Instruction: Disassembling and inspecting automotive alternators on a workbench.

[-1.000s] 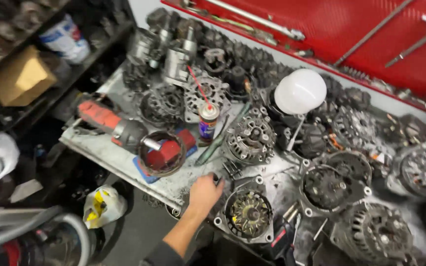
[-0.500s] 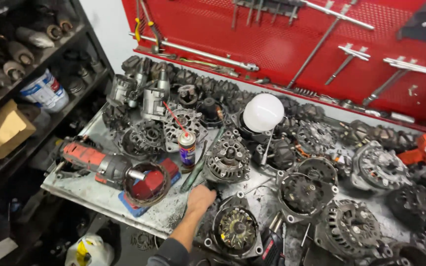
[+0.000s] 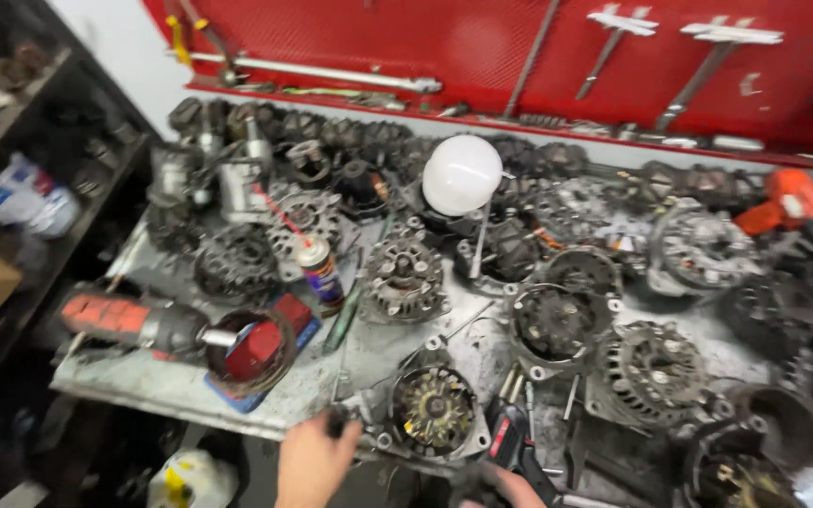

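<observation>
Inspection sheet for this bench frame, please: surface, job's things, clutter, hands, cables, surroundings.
Surface: grey metal bench, dirty and crowded.
Job's things: open alternator at the front edge, a small dark part beside it.
Clutter: many alternators, spray can, red power tool, white globe lamp.
Hands: left hand on the small dark part; right hand at a red-and-black tool, grip unclear.
Cables: nothing seen.
Surroundings: red tool board behind, shelves on the left.

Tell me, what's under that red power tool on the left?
Its red head rests on a blue pad on the metal workbench, ringed by a dark loop. The pad's middle is covered.
</observation>
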